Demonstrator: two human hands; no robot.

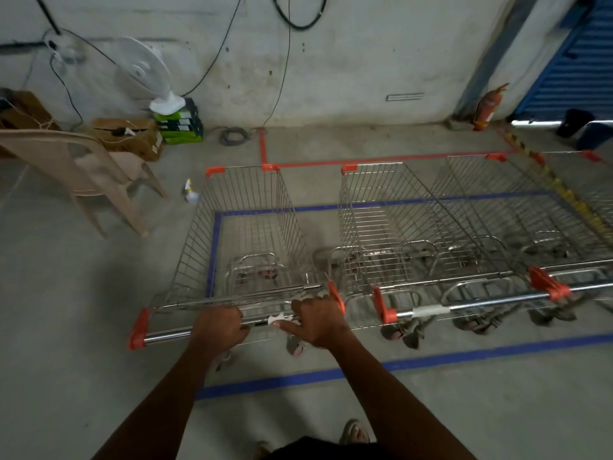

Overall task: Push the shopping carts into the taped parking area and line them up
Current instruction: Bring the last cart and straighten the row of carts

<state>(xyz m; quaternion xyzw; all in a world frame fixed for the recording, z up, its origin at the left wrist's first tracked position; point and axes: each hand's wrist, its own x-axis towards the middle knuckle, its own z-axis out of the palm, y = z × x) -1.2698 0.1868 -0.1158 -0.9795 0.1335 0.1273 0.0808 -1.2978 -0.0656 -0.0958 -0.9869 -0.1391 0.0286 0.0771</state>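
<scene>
Your left hand [220, 327] and right hand [316, 322] are both closed around the handle bar [172, 334] of the leftmost shopping cart [245, 227], so the cart sits straight ahead of each grip. Its basket lies mostly inside the blue tape rectangle [265, 381], though its left edge overhangs the tape line. Two more carts [431, 220] are parked to its right. By my reading, little remains: nudge this one rightward and level its handle with theirs.
</scene>
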